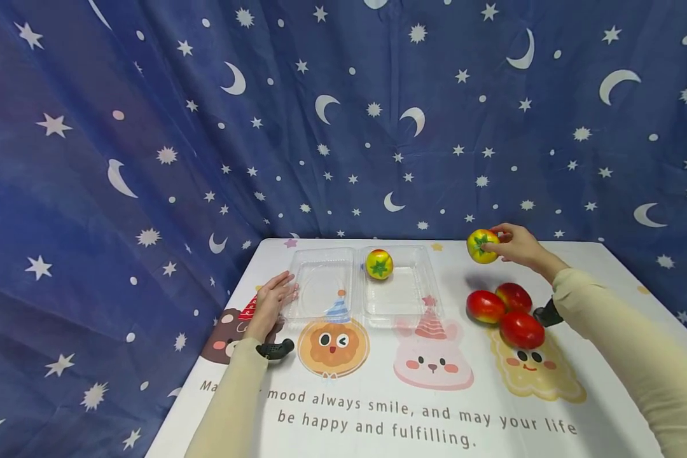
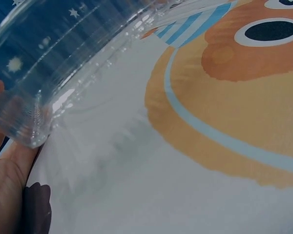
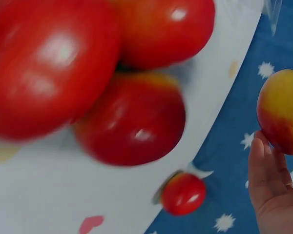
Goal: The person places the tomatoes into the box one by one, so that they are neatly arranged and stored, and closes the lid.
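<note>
My right hand (image 1: pixel 520 247) holds a yellow-and-red toy tomato (image 1: pixel 477 242) between thumb and fingers, raised over the back right of the table. Its green star-shaped top faces the head camera. A similar tomato (image 1: pixel 380 263) lies in the right half of a clear, opened plastic clamshell box (image 1: pixel 392 302). On the left, my left hand (image 1: pixel 270 304) rests against the outer edge of the box's other half (image 1: pixel 320 289), its fingers extended. The left wrist view shows fingers (image 2: pixel 19 156) behind the clear plastic corner. Below my right hand, three red toy tomatoes (image 1: pixel 522 329) sit clustered.
A white printed tablecloth (image 1: pixel 378 407) covers the table. A dark blue star-patterned curtain (image 1: pixel 343 127) hangs right behind the back edge. In the right wrist view, a smaller-looking red fruit (image 3: pixel 183 194) lies near that edge. My right forearm (image 1: pixel 612 337) extends past the red cluster.
</note>
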{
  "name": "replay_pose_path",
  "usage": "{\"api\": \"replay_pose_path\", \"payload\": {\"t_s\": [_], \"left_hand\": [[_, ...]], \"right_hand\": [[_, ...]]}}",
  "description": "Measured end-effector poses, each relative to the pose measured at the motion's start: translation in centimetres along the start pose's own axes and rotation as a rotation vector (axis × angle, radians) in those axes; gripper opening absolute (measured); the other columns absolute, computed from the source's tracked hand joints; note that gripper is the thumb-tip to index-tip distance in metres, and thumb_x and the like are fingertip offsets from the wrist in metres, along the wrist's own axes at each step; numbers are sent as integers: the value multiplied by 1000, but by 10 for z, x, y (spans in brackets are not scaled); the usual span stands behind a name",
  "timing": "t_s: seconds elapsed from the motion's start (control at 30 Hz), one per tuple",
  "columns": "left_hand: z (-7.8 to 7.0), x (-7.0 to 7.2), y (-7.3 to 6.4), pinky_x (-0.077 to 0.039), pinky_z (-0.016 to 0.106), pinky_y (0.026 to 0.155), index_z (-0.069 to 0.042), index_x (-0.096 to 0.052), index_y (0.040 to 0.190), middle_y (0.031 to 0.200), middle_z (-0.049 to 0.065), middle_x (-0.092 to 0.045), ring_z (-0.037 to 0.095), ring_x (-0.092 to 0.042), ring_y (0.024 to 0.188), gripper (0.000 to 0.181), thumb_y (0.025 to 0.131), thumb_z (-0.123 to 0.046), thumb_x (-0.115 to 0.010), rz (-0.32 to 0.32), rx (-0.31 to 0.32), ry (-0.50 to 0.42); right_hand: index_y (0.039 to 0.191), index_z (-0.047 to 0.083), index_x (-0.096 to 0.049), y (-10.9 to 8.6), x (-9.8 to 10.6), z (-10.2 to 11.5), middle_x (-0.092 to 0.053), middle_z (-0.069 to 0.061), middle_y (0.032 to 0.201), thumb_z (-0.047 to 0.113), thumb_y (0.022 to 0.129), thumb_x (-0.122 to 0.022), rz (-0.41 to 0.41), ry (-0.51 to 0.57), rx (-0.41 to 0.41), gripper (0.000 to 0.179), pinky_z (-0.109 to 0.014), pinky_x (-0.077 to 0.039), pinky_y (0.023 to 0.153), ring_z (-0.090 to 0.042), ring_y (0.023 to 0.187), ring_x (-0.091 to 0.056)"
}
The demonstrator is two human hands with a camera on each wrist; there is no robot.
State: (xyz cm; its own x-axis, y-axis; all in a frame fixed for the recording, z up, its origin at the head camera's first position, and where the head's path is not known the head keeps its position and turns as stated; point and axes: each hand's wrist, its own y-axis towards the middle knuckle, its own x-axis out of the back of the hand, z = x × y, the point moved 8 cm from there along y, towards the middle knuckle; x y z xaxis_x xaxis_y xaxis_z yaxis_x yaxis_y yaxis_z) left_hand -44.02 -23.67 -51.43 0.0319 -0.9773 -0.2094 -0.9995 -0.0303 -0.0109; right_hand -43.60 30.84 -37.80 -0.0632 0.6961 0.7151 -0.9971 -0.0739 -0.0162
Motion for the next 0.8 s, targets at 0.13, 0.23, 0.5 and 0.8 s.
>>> {"api": "replay_pose_path", "payload": {"t_s": [0.13, 0.23, 0.5, 0.8], "left_hand": [[1, 0, 0, -52, 30, 95, 0, -43, 146, 147, 17, -47, 34, -51, 130, 50, 97, 3, -46, 2, -7, 0], [0, 0, 0, -52, 29, 95, 1, -42, 147, 148, 17, -46, 35, -50, 130, 50, 97, 3, -46, 0, -11, 0], [-3, -2, -3, -50, 32, 98, 3, -41, 147, 148, 19, -46, 37, -50, 130, 50, 97, 3, -46, 4, -21, -8], [-2, -1, -3, -49, 34, 99, 2, -42, 146, 147, 18, -47, 36, -51, 129, 49, 97, 3, -46, -3, -27, 7]], "right_hand": [[139, -12, -36, 4, -10, 15, -46, -36, 129, 27, 94, -67, 2, -1, 17, 67, -37, -59, 80, -46, 108, -56], [138, -11, -34, 6, -20, 26, -46, -36, 128, 26, 94, -67, 26, 13, 26, 67, -39, -60, 79, -45, 107, -57], [148, -3, -31, 14, -51, 49, -44, -34, 123, 17, 94, -65, 114, 96, 93, 67, -42, -61, 73, -44, 102, -60], [139, -5, -44, 27, -74, 72, -53, -33, 120, 14, 90, -68, 98, 22, 179, 58, -39, -59, 79, -41, 103, -58]]}}
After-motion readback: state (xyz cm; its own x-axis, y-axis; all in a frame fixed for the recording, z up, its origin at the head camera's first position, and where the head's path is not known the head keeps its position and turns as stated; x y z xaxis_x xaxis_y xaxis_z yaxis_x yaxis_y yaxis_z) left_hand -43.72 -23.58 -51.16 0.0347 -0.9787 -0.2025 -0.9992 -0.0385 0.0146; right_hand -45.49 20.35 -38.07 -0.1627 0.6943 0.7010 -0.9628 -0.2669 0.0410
